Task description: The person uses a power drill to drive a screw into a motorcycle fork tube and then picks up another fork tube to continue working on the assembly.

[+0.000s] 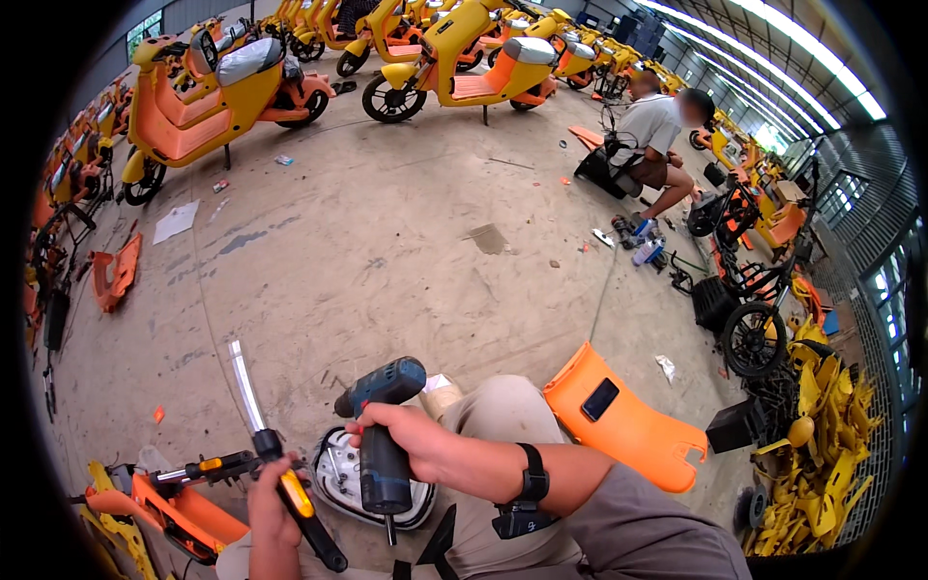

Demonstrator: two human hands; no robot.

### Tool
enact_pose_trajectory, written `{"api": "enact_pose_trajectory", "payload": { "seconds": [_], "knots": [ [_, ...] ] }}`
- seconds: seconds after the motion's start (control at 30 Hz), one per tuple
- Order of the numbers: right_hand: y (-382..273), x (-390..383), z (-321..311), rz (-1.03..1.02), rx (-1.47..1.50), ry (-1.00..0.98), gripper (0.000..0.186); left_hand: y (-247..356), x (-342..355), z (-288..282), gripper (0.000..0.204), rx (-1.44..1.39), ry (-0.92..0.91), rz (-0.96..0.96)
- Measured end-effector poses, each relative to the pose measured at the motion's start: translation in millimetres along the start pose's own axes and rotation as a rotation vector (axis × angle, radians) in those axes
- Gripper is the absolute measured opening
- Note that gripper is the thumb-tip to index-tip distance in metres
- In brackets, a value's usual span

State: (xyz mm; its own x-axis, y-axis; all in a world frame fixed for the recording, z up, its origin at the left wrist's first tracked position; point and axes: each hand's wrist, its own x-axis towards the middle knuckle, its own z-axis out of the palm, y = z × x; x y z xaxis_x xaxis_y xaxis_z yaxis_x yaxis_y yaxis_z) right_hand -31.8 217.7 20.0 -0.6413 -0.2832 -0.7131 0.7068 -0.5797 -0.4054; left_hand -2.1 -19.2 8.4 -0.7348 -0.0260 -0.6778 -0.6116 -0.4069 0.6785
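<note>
"Concrete floor, big hall, yellow scooters along the back, co-worker low at upper right. Hands?"

"Left hand: fingers curled closed round a black-and-yellow lever-like part, silver strip sticking up from it. Right hand: wrapped round the handle of a cordless drill, no gap showing. Can't tell if the trigger's pressed."

"Where's the part?"

"Lower left, tilted, just beside a white tray of small bits. Drill's over the tray, nose leftward, apart from the part."

"Bit fitted?"

"Probably, but the nose is dark and small from this angle. Not sure."

"How to do it well?"

"My call: brace the part first, so it can't spin. Bring the drill in square, start slow, keep left fingers off the bit's line. Work above the tray so dropped bits land there."

"Else?"

"Orange panel beside the knee. Heap of yellow panels, far right. Next."
</note>
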Motion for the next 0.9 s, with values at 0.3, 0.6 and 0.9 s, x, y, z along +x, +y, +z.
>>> {"api": "enact_pose_trajectory", "payload": {
  "seconds": [0.3, 0.6, 0.9],
  "knots": [
    [-60.8, 22.2, -13.2, -0.343, 0.408, 0.047, 0.024, 5.6, 29.4, -36.7, 0.021, -0.445, 0.165, 0.073],
    [-47.6, 17.2, -11.3, -0.307, 0.261, 0.07, 0.025, 11.0, 0.7, -16.1, 0.022, -0.306, -0.001, -0.002],
    [-41.4, 29.0, 50.1, -0.239, -0.073, 0.033, 0.025, 9.5, 7.0, -9.8, 0.018, -0.35, -0.023, -0.033]
  ]
}}
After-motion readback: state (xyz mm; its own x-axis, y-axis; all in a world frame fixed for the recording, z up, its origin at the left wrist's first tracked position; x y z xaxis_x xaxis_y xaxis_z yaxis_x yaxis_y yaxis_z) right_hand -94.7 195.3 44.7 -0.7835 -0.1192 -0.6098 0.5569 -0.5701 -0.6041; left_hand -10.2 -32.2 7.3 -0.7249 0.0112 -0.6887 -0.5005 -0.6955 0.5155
